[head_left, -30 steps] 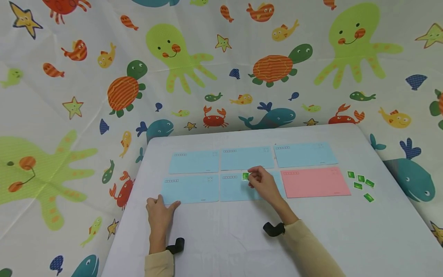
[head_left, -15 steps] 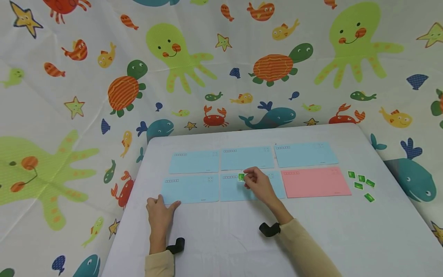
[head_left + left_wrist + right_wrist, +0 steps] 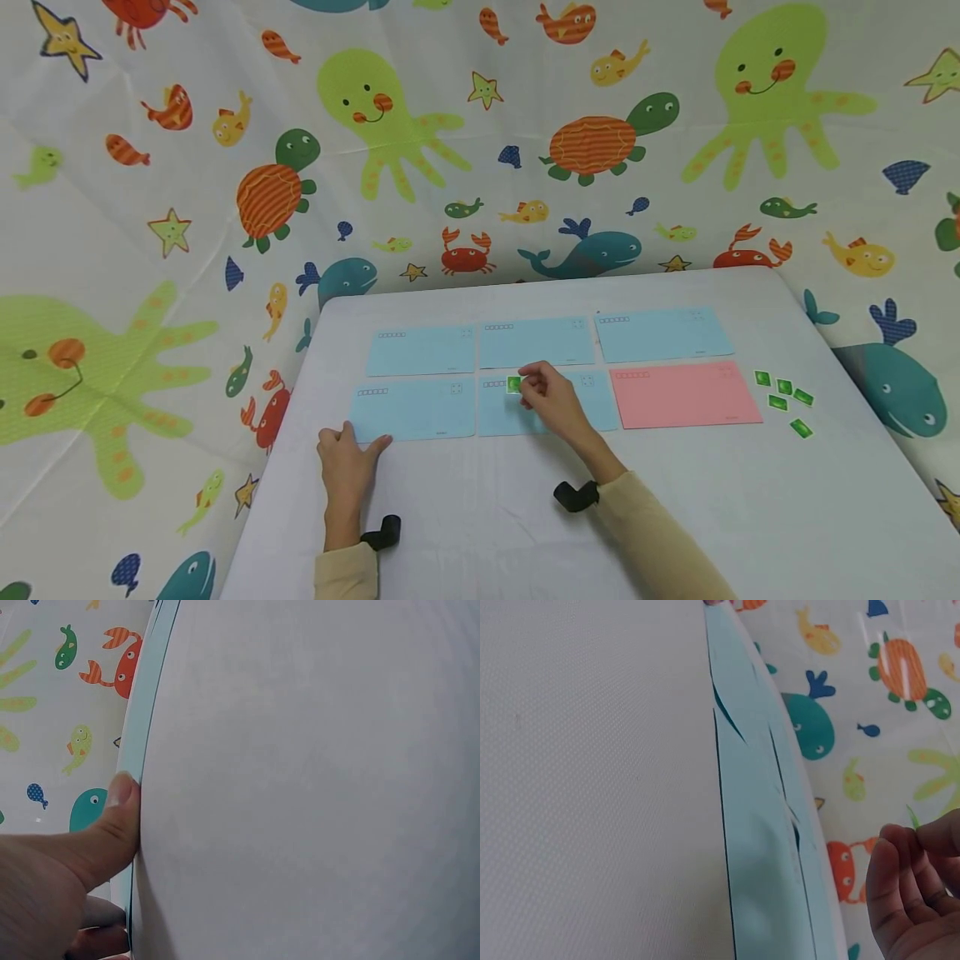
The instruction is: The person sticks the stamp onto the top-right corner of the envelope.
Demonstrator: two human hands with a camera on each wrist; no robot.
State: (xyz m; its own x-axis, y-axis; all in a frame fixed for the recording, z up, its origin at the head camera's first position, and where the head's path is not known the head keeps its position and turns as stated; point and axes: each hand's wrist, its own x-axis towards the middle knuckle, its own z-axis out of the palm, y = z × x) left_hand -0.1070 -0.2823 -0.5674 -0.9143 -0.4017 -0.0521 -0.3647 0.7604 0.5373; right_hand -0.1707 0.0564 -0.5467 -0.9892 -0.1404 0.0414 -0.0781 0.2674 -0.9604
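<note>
My right hand [image 3: 557, 404] pinches a small green stamp [image 3: 513, 384] with a pale border between thumb and fingertips. It hovers over the middle blue envelope [image 3: 558, 422] of the near row, hiding part of it. In the right wrist view the stamp [image 3: 913, 817] shows nearly edge-on at the fingertips. My left hand [image 3: 348, 467] rests at the lower left corner of the near-left blue envelope [image 3: 412, 412], thumb and fingers spread. The left wrist view has the thumb [image 3: 120, 814] lying along that envelope's edge.
Three blue envelopes, among them the far-middle one [image 3: 536, 346], make up the back row. A pink envelope [image 3: 686, 398] lies at the near right. Several loose green stamps [image 3: 777, 403] lie right of it on the white table [image 3: 480, 517]. A sea-animal cloth [image 3: 450, 125] hangs behind.
My right hand has moved a little to the left with the stamp, across the middle near envelope. The left hand has stayed in place.
</note>
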